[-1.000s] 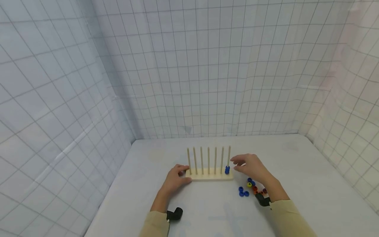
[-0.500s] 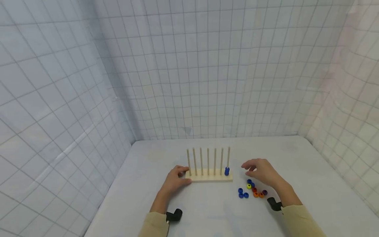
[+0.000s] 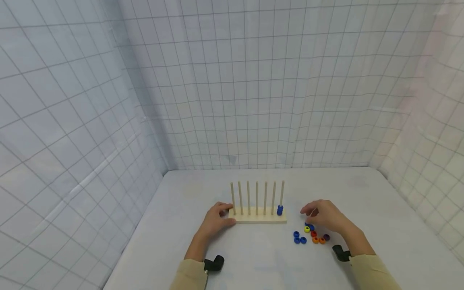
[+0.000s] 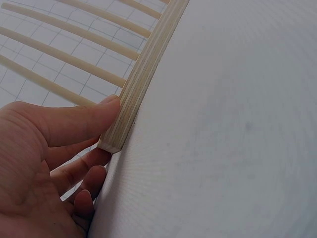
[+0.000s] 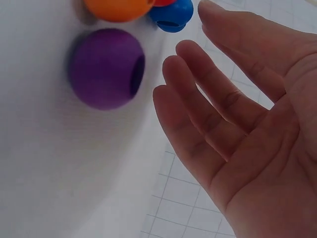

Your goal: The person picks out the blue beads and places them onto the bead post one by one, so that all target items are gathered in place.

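Observation:
In the head view my left hand point(image 3: 214, 219) grips the left end of a wooden peg board point(image 3: 259, 220) with a row of upright pegs. The left wrist view shows the thumb on the front edge of the base point(image 4: 134, 101) and fingers behind it. Blue beads point(image 3: 280, 210) are stacked low on the rightmost peg. Over to the right, my right hand point(image 3: 326, 216) hovers at the loose beads, its fingertips right above a blue bead point(image 3: 311, 228) beside a yellow bead point(image 3: 307, 229). Its fingers are loosely bent, apart from the purple bead point(image 5: 105, 69) in the right wrist view.
Several other beads lie on the white table point(image 3: 261, 257): blue beads point(image 3: 297, 240) in a small cluster, a red bead point(image 3: 313, 233) and orange beads point(image 3: 315, 240). White grid-patterned curtains point(image 3: 261, 100) surround the table at the back and sides.
My right hand has moved away from the rightmost peg, rightward and down to the loose beads. The left hand stays on the board's left end.

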{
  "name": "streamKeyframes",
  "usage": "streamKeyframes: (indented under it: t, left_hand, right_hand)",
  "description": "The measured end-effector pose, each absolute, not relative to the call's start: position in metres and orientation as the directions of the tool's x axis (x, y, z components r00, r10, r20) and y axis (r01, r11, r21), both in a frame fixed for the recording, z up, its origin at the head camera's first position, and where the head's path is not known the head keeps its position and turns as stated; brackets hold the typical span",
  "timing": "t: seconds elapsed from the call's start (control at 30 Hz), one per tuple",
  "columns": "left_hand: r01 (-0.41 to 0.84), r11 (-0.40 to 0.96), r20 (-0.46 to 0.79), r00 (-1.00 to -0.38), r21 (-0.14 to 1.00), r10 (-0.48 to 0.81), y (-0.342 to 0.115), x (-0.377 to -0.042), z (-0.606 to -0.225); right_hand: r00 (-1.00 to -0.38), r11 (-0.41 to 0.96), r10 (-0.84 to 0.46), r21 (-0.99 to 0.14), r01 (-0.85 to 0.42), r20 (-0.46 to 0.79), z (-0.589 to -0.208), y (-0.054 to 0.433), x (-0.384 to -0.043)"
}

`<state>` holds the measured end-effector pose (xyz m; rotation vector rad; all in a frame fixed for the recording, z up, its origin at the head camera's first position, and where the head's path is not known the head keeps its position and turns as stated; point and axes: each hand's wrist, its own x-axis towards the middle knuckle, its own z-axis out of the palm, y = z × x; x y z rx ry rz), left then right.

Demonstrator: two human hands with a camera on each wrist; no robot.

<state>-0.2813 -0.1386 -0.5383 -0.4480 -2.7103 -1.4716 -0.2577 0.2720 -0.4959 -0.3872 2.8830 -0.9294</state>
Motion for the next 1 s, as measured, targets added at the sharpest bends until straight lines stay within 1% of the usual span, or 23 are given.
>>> streamKeyframes:
  t: [0.17, 0.37, 0.73, 1.0]
  left_hand:
    - [0.277, 0.519, 0.168, -0.954, 0.808, 0.247, -0.138, -0.28, -0.539]
    - [0.266, 0.511, 0.156, -0.956, 0.817, 0.249, -0.138, -0.282, -0.54]
    - [0.269, 0.525, 0.155, -0.955, 0.807, 0.252, -0.14, -0.283, -0.539]
    - [0.278, 0.53, 0.16, -0.953, 0.801, 0.257, -0.14, -0.284, -0.539]
  right_hand:
    - [-0.963, 0.793, -0.268, -0.575, -0.202, -0.03, -0.501, 0.274, -0.26]
    - [-0.968, 0.802, -0.252, -0.561, -0.207, -0.003, -0.503, 0.277, -0.264]
    - [-0.967, 0.791, -0.252, -0.58, -0.192, -0.025, -0.504, 0.275, -0.266]
    - [-0.96, 0.8, -0.28, -0.548, -0.243, 0.017, -0.506, 0.274, -0.269]
